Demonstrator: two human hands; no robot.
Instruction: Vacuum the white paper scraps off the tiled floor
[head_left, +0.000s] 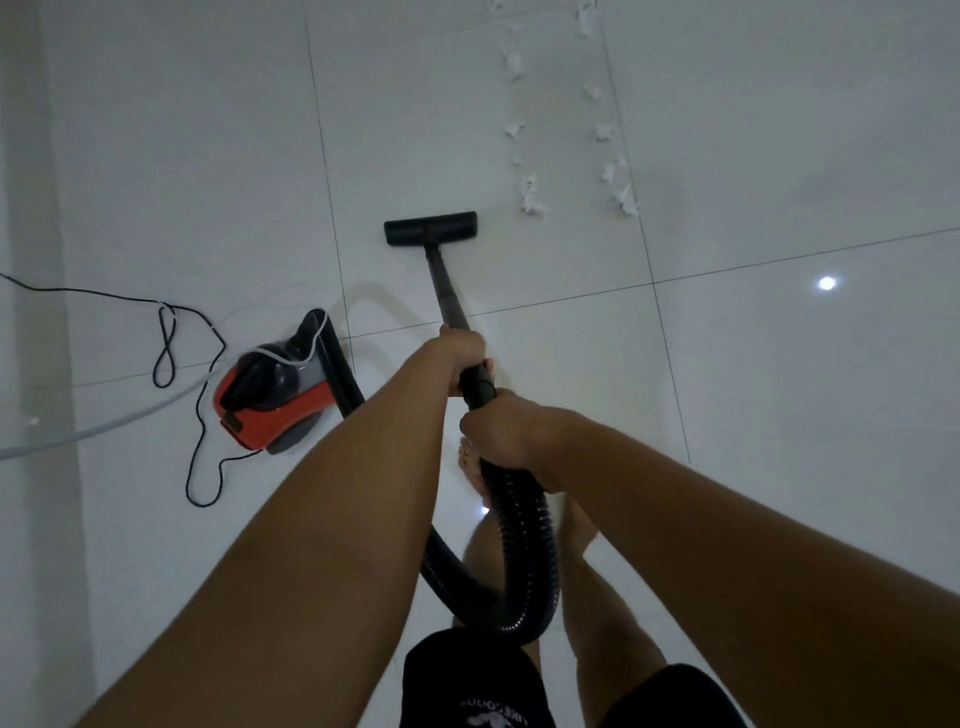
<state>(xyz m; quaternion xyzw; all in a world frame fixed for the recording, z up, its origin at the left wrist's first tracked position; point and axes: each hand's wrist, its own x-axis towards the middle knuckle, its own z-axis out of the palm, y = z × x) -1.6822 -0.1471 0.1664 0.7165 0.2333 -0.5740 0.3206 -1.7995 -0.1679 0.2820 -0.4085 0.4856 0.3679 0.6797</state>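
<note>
Floor (779, 156): glossy white tiles, thin dark grout lines, one lamp glare spot.
Paper scraps (531, 200): small crumpled white bits, low contrast on the tile, in two loose rows running away from the person.
Nozzle (430, 227): black, flat on the tile, just left of the nearest scrap, not touching.
Left hand (462, 353): fingers wrapped round black wand (441, 280).
Right hand (504, 431): wrapped round ribbed hose (524, 545) cuff, just behind.
Canister (270, 410): red/black, on the floor at left, black cord (197, 441) looped beside it.
</note>
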